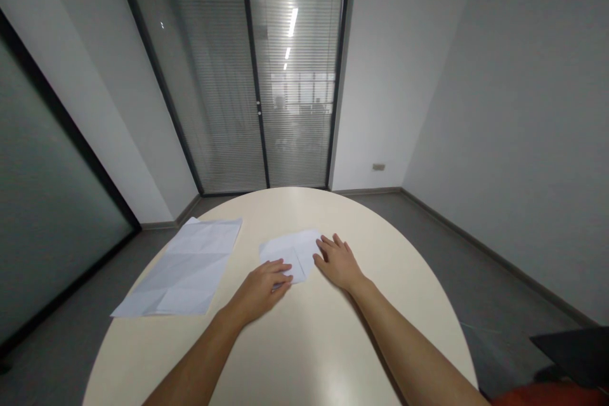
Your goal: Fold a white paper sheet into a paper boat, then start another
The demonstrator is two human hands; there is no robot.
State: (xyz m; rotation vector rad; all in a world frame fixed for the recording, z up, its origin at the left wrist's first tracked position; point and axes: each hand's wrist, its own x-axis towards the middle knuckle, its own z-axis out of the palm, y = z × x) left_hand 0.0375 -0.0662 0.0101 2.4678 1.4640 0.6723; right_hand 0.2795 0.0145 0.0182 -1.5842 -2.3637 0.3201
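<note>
A small folded sheet of white paper [304,247] lies near the middle of the round table, with a fold line and a flap showing on it. My left hand [264,285] rests over its lower left part, fingers stretched out and covering that corner. At the paper's right edge is my right hand [337,263], its fingers spread, the fingertips at or just beside the edge. Neither hand grips the paper.
Larger creased white sheets [190,266] lie at the table's left side, reaching its edge. The cream round table [371,228] stands before a glass door with blinds [295,139]. A dark object [571,352] is at the lower right.
</note>
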